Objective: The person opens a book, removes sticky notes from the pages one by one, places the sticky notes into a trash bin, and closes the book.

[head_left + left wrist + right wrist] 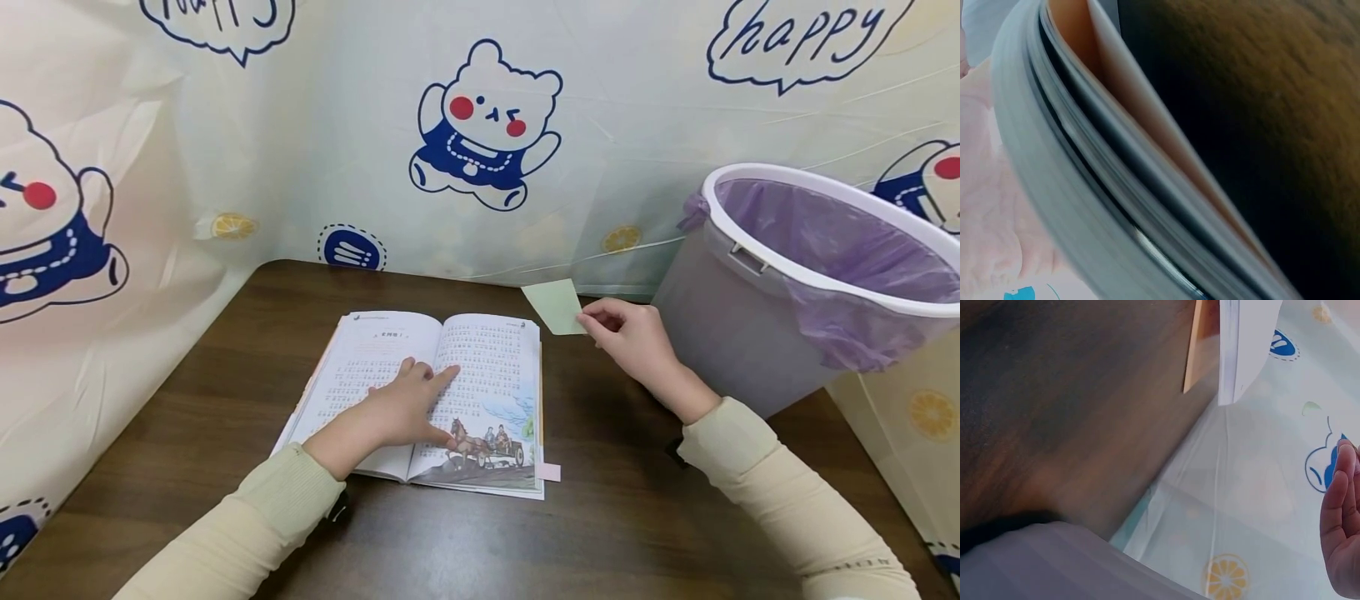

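Note:
An open book [480,358] with printed text and a horse-cart picture lies on the table. My left hand [401,408] rests across its middle, thumb and fingers spread over the pages. In the left wrist view the curved page edges [1116,187] of the book fill much of the frame. To the right of the book, my right hand [630,337] pinches a pale green paper note [557,307] by its corner, between thumb and fingertips. In the right wrist view part of that hand [1342,531] shows at the right edge, and the note is out of sight.
A grey bin [720,317] with a white rim and purple liner stands at the right, beside my right forearm. A pink tab [551,472] sticks out from the book's right side. A patterned sheet [337,125] hangs behind the brown table [202,400].

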A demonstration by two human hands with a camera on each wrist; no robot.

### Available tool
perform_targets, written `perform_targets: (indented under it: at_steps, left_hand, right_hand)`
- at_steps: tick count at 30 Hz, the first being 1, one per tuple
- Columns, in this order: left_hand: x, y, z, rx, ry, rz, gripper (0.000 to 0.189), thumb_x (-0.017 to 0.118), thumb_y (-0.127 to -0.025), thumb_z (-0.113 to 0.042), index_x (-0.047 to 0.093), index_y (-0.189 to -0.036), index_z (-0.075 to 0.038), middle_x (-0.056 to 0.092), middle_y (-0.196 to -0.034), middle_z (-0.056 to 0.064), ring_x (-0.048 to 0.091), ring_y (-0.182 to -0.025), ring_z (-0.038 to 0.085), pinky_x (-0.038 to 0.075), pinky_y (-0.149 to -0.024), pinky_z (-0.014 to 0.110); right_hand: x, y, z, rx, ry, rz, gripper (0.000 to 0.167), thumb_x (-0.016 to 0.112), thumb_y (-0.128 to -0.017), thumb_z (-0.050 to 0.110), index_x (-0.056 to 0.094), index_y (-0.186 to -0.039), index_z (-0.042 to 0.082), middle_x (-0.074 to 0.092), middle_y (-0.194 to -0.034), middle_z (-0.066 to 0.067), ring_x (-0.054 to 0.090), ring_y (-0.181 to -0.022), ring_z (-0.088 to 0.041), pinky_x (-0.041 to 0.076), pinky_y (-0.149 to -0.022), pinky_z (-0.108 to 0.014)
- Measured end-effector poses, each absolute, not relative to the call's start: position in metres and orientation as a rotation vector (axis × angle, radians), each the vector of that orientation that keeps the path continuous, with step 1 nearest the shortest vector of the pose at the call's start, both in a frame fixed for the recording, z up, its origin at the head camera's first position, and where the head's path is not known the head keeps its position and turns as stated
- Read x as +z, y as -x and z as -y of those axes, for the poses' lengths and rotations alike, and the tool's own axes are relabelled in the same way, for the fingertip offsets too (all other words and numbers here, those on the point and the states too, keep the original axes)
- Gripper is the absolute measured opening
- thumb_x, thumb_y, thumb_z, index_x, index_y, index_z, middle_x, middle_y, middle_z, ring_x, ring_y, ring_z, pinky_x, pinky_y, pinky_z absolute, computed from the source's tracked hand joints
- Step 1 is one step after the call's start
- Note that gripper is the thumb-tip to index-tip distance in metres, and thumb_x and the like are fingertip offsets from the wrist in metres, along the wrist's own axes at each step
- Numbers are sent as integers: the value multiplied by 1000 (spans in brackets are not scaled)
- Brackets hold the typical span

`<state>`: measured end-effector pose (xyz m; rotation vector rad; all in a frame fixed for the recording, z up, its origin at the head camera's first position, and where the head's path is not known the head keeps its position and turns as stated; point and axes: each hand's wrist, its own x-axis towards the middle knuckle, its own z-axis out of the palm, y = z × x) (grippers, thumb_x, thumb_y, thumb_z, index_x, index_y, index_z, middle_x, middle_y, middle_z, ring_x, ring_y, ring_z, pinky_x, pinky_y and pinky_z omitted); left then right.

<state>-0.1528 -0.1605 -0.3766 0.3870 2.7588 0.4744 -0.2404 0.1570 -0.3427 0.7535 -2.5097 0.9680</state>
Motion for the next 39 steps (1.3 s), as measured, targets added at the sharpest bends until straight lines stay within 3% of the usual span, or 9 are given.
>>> perform_targets:
  at_steps: [12,26,39]
  left_hand:
    - [-378,153,162,484,-400,-2762,104,88,-79,-47,35,-161,-12,45,-145,25,37,-133,39,43,-86,79]
    - [-380,155,162,475,-405,-2763,104,88,-79,-47,33,-162,-13,45,-146,25,37,-133,40,43,-87,79]
    - [-379,155,161,480,-407,-2756,105,88,-79,-48,33,-162,-13,45,-145,25,37,-132,40,43,-87,78]
  right_hand:
    - [-322,226,-164,937,-841,2398,4,78,-91,5,79,-95,6,64,-65,6,55,-55,-7,42,-54,-17]
    - [-297,213,-171,870,-916,2297,11,81,-83,-4,80,-88,5,68,-69,3,52,-57,-6,40,-57,-12]
    - [-264,193,-177,803,-958,2188,12,82,-80,-7,79,-88,2,73,-73,-2,55,-61,5,42,-60,-10]
